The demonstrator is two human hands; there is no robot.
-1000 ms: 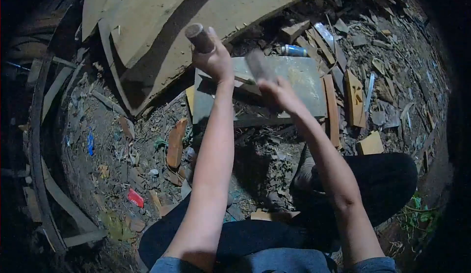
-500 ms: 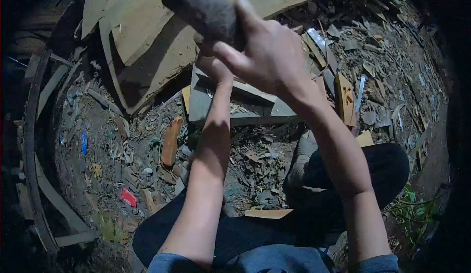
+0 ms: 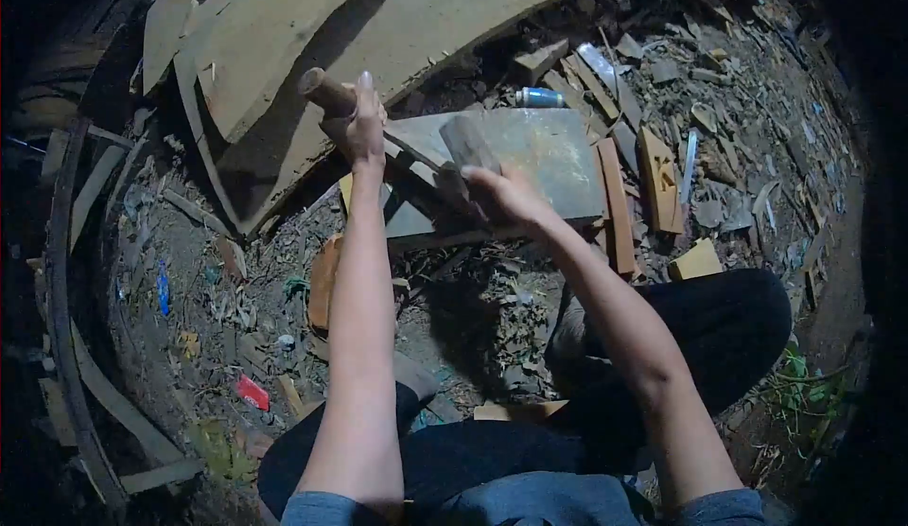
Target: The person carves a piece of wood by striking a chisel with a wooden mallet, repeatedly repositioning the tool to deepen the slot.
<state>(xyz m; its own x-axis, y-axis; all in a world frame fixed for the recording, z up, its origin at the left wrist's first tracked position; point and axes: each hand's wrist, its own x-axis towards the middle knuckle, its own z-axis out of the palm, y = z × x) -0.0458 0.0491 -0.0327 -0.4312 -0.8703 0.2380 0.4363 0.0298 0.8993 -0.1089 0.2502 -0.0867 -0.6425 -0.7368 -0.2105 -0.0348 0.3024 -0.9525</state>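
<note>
My left hand (image 3: 366, 133) is closed around a wooden-handled chisel (image 3: 326, 91). The butt of its handle points up and left, and its thin dark blade runs right over a flat grey slab (image 3: 553, 152). My right hand (image 3: 511, 195) grips a thick wooden mallet (image 3: 466, 141), a plain club-like piece, low over the slab's front edge. A gap separates the mallet from the chisel handle. On the slab between my hands lies a narrow wood piece (image 3: 416, 168), partly in shadow and partly hidden by my hands.
Large boards (image 3: 473, 25) lean across the back. Right of the slab are a reddish wood strip (image 3: 617, 209) and a block marked K (image 3: 660, 181). A blue can (image 3: 541, 98) lies behind the slab. Wood scraps, a red packet (image 3: 253, 393) and litter cover the ground around my crossed legs.
My right hand has swung the mallet down from high in front of my left hand to near the slab's front edge. My left hand has shifted up and left with the chisel.
</note>
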